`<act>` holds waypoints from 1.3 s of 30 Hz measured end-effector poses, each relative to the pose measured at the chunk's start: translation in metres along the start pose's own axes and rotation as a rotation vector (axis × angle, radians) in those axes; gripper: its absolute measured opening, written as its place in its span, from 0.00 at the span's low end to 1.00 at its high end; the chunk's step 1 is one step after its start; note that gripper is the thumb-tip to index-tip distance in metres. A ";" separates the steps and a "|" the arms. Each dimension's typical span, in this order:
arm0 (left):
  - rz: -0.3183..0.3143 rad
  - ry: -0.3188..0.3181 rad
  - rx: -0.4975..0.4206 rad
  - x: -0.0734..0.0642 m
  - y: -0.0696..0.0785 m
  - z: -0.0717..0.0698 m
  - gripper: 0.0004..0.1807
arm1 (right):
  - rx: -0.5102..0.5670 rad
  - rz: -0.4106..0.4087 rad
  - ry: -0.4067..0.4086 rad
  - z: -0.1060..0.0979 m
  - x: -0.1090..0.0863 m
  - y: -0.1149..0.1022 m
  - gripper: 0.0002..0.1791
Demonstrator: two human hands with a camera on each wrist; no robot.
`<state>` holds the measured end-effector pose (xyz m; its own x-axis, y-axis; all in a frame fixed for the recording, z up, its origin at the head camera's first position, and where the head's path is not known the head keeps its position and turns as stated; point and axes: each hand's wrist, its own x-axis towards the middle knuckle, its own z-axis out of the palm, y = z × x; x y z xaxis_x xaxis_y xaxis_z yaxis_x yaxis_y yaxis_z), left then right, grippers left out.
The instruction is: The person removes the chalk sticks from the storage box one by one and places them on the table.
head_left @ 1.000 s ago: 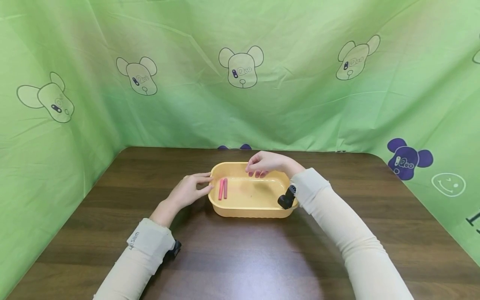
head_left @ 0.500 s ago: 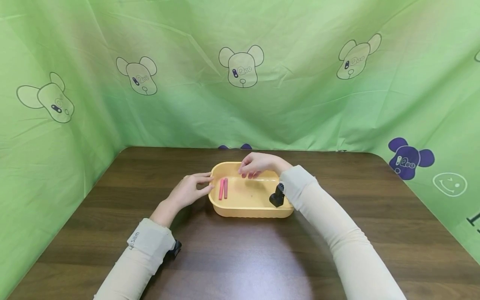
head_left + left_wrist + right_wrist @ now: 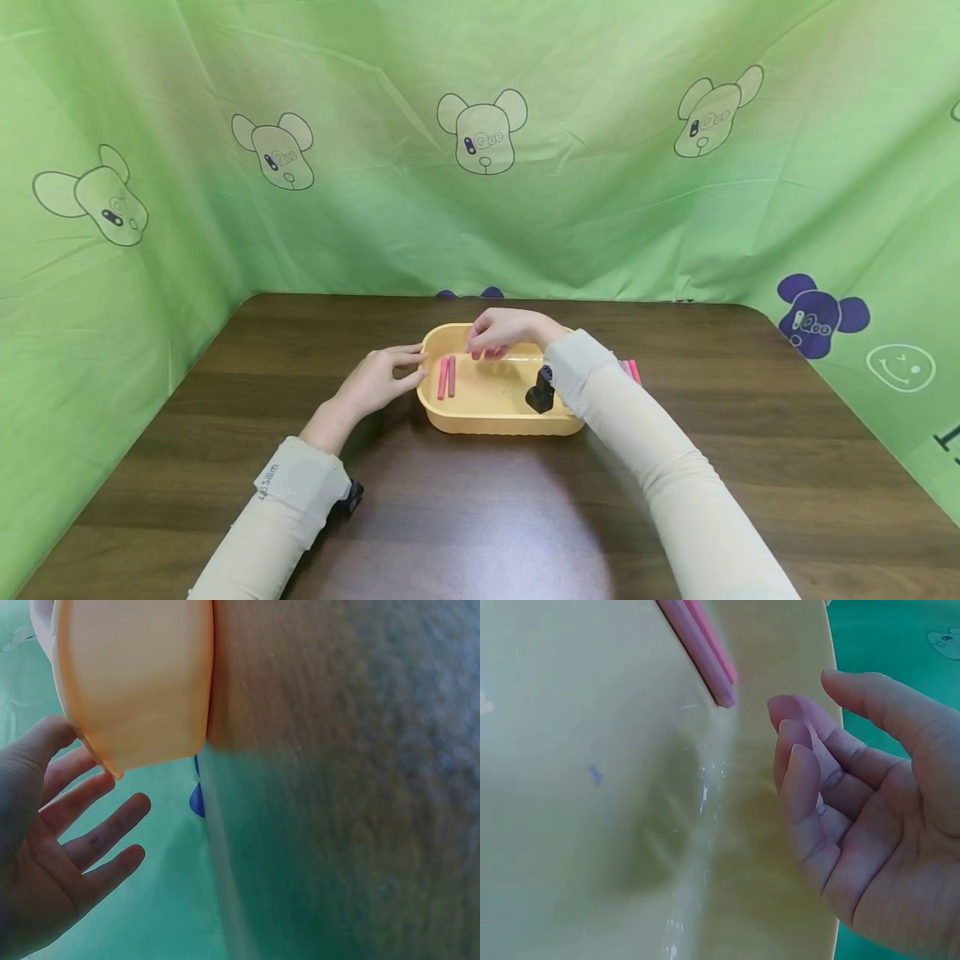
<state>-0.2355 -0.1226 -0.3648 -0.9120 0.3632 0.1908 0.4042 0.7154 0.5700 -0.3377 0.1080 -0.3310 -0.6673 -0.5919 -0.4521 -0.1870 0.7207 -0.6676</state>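
A yellow oval basin (image 3: 495,426) stands on the table. Two slim sticks lie side by side at its left end, a bright pink stick (image 3: 442,379) and a duller mauve-pink stick (image 3: 452,377). My left hand (image 3: 378,382) touches the basin's left end, thumb and fingertips at the rim, the other fingers spread loosely in the left wrist view. Over the basin's far side hovers my right hand (image 3: 501,332), to the right of the sticks. Its fingers bend loosely in the right wrist view, with nothing between them.
More pink and mauve sticks (image 3: 630,369) show beyond the right sleeve, partly hidden by it. A dark wooden table (image 3: 465,517) bears the basin. Behind it hangs a green curtain (image 3: 600,208) printed with bear heads.
My right hand has moved left above the basin, toward the two sticks. The sticks beyond the right sleeve have come into view. My left hand stays where it was.
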 end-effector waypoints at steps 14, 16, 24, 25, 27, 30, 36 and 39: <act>0.009 0.006 -0.016 0.000 0.000 0.000 0.21 | -0.037 0.034 -0.036 0.016 0.020 0.001 0.09; 0.008 0.006 -0.019 0.000 0.000 -0.001 0.21 | -0.033 0.040 -0.047 0.017 0.022 0.001 0.09; -0.003 0.003 -0.017 0.001 0.000 0.000 0.21 | -0.026 0.060 -0.071 0.023 0.027 0.000 0.08; -0.005 0.003 -0.021 0.001 0.000 0.000 0.21 | -0.031 0.062 -0.071 0.023 0.027 0.000 0.08; -0.007 0.004 -0.019 0.001 0.000 0.000 0.20 | -0.034 0.067 -0.070 0.024 0.028 0.000 0.09; -0.009 0.005 -0.021 0.001 0.000 0.000 0.21 | -0.036 0.077 -0.073 0.025 0.029 0.001 0.10; -0.007 0.009 -0.024 0.001 0.001 0.000 0.20 | -0.047 0.100 -0.069 0.028 0.031 0.000 0.12; -0.006 0.008 -0.026 0.001 0.001 0.000 0.20 | -0.046 0.111 -0.062 0.029 0.032 -0.001 0.14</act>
<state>-0.2362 -0.1216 -0.3644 -0.9151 0.3539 0.1933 0.3965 0.7017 0.5920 -0.3379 0.0781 -0.3621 -0.6405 -0.5276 -0.5581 -0.1481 0.7979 -0.5844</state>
